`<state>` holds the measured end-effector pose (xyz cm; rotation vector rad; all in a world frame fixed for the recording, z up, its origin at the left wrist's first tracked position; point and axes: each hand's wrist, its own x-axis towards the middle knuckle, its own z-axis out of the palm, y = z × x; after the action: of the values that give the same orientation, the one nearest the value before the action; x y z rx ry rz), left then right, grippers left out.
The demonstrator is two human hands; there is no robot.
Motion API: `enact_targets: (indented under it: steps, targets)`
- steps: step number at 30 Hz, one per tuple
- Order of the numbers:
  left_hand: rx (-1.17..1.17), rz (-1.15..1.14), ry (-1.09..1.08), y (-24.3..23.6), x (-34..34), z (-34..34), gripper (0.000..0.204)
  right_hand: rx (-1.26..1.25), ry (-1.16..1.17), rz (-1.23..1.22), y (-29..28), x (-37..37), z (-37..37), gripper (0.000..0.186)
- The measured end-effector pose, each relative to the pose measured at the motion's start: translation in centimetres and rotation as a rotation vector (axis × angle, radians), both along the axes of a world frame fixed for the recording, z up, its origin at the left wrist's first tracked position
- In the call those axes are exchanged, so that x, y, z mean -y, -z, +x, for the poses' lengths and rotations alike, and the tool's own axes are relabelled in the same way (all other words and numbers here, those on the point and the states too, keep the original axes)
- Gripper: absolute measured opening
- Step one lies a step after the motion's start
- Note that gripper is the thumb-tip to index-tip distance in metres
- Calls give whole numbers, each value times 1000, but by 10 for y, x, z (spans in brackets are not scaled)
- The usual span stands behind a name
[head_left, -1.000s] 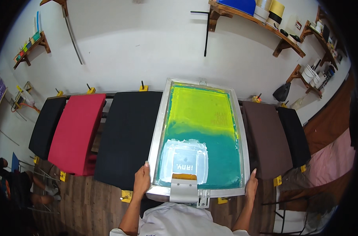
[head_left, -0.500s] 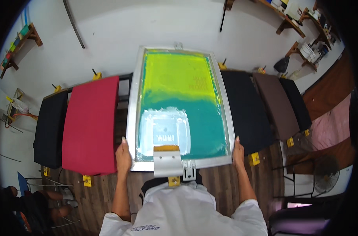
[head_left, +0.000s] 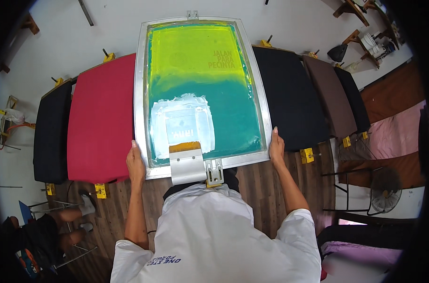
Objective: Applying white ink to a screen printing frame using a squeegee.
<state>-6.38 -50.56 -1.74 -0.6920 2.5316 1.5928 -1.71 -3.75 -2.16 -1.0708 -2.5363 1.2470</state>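
A metal-rimmed printing screen point(head_left: 139, 94) lies in front of me, its mesh yellow-green at the far part and teal nearer me. My left hand point(head_left: 135, 162) grips its near left side, thumb on top. On the near right side my right hand point(head_left: 277, 146) holds the rim in the same way. A patch of white ink point(head_left: 186, 111) covers the mesh at the near left. A squeegee point(head_left: 186, 170) with a metal holder and an amber blade leans on the near rim, its blade at the ink. Beside it, a metal bracket point(head_left: 215, 173) is fixed to the rim.
To the left are a red board point(head_left: 101, 118) and a black board point(head_left: 51, 132). A black board point(head_left: 290, 99) and a brown board point(head_left: 330, 94) stand to the right. A seated person point(head_left: 44, 236) is at the lower left, a fan point(head_left: 385, 189) at the right.
The whole view has tilted downward, so the screen and boards appear higher. The screen sits slightly further left, closer to the red board's edge. Both hands keep their hold on it.
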Motion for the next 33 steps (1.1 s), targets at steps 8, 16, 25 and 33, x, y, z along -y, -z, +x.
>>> enact_targets:
  steps: [8, 16, 25, 33]
  targets:
    - [-55, 21, -16, 0, -6, 1, 66, -94, -16, -26, 9, -5, 3, 74]
    - [-17, -48, -14, 12, -9, 7, 70, -65, -17, 39, 28, -4, 6, 76]
    - [9, -45, 2, 28, -7, 10, 69, -79, 0, 53, 56, -7, 6, 76]
    - [-13, -77, 7, 62, -4, 15, 64, -87, 27, 8, 81, -6, 10, 73]
